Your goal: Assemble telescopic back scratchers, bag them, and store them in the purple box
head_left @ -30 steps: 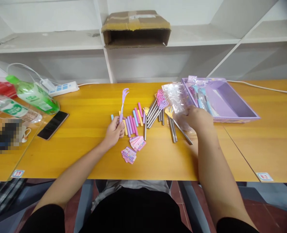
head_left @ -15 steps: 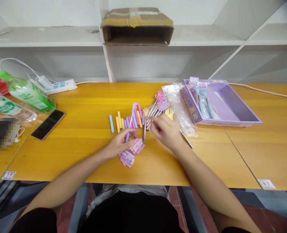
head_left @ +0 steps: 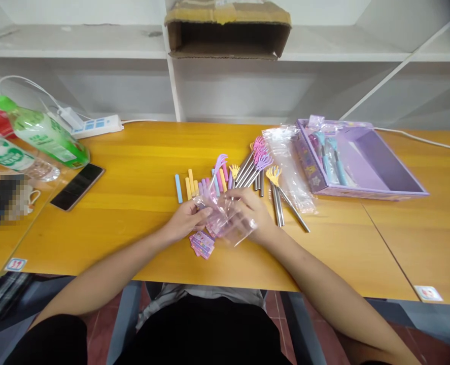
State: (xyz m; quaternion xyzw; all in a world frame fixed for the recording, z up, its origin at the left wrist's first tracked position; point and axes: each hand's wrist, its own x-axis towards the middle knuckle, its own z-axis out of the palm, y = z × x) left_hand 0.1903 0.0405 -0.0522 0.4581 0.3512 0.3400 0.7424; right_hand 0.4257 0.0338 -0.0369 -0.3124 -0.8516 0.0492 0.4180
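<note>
My left hand (head_left: 184,219) is closed around the lower part of a purple back scratcher (head_left: 220,162), whose claw end points away from me. A clear plastic bag (head_left: 228,223) spans the space between both hands and covers the scratcher's handle. My right hand (head_left: 253,213) grips the bag's right side; some of its fingers are hidden. Small purple printed cards (head_left: 202,245) lie just below the left hand. Beyond the hands are coloured handle tubes (head_left: 190,183) and metal-rod back scratchers with pink and purple claws (head_left: 261,152). Yellow-clawed scratchers (head_left: 274,175) lie right of the right hand.
Flat clear bags (head_left: 291,170) lie beside a purple box (head_left: 365,190) holding packed blue scratchers. On the left are a phone (head_left: 78,186), bottles (head_left: 45,134) and a power strip (head_left: 99,126). A cardboard box (head_left: 228,38) sits on the shelf above.
My right hand has come left toward the left hand and now has a clear bag. The purple back scratcher stays in my left hand, now partly behind the bag. The camera view has shifted slightly.
</note>
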